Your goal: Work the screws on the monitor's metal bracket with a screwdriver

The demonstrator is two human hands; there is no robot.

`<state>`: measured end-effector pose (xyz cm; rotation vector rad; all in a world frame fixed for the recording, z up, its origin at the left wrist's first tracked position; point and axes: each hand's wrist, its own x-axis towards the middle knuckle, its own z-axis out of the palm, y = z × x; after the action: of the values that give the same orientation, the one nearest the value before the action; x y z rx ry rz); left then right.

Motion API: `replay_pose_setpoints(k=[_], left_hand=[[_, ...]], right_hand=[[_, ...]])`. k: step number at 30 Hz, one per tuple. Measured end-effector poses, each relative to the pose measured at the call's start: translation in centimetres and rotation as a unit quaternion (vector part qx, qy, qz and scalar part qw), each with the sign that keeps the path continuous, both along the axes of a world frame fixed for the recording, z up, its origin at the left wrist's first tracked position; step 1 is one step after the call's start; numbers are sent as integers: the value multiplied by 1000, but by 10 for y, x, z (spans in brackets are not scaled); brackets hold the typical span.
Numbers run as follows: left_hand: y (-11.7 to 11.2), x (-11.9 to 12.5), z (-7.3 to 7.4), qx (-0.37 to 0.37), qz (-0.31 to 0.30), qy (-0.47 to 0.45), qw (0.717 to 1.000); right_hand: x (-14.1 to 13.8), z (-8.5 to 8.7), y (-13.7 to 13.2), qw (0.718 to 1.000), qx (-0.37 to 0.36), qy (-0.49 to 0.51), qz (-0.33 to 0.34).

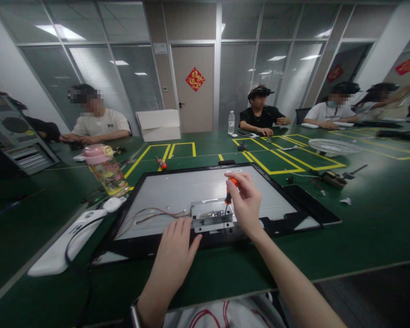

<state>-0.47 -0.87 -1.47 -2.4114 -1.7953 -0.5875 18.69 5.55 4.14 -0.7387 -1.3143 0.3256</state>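
A screwdriver (pixel 228 197) with an orange and black handle stands nearly upright in my right hand (pixel 246 202), its fingers closed round the handle top. Its tip reaches down to a metal bracket (pixel 205 222) that carries a small circuit board (pixel 216 214). The bracket sits on the grey metal back of a flat display panel (pixel 177 189) with a black frame. My left hand (pixel 177 243) lies flat on the panel's near edge, left of the bracket, fingers stretched out. Thin wires (pixel 150 214) run leftward from the bracket.
Left of the panel are a white power strip (pixel 68 241) with a black cable and a pink-lidded bottle (pixel 105 171). A black phone-like slab (pixel 309 202) lies to the right. Beyond are a small red-handled tool (pixel 161 164), a white box (pixel 159 125) and several people seated.
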Motion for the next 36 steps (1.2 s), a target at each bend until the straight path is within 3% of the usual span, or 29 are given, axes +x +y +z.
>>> replay_pose_setpoints(k=[12,18,21,29,36], left_hand=[[0,1,2,-3,-1,1,1000],[0,2,1,0,0,3,1000],[0,1,0,2,-1,3,1000],[0,0,1,-6,-4,-9,1000],[-1,1,3,-10,-3,-11,1000]], right_hand=[[-1,-4,4,998,-22,11,58],[-1,-3,3,999,37,-17,-8],[0,-2,2,999,26,-8,-27],[1,-5,4,999,-25,4,24],[-3,-3,0,999,-13,-2,51]])
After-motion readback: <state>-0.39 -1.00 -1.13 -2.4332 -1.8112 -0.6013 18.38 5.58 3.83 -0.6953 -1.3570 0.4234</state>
